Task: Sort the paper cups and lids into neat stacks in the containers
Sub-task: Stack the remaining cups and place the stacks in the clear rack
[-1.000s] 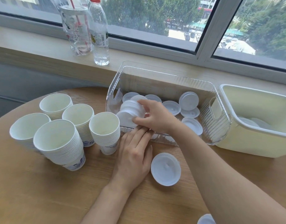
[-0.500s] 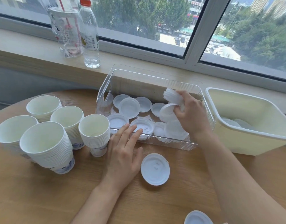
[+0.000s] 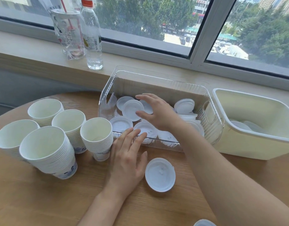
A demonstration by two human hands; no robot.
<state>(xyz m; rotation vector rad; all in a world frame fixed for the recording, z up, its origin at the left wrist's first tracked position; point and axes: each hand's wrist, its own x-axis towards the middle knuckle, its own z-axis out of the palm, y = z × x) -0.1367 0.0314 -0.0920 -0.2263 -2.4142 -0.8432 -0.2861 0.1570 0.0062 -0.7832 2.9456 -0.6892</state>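
Right hand (image 3: 158,111), fingers spread and holding nothing, reaches over loose lids (image 3: 132,110) in the clear bin (image 3: 210,128). Left hand (image 3: 127,159) rests flat, open, beside stacked cups (image 3: 96,137). An elbow could topple them; the lid stack (image 3: 184,106) possibly leans.

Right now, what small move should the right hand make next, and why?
Probably close the right hand on the loose lid under its spread fingers and carry it to the lid stack at the clear bin's right end; other lids lie scattered.
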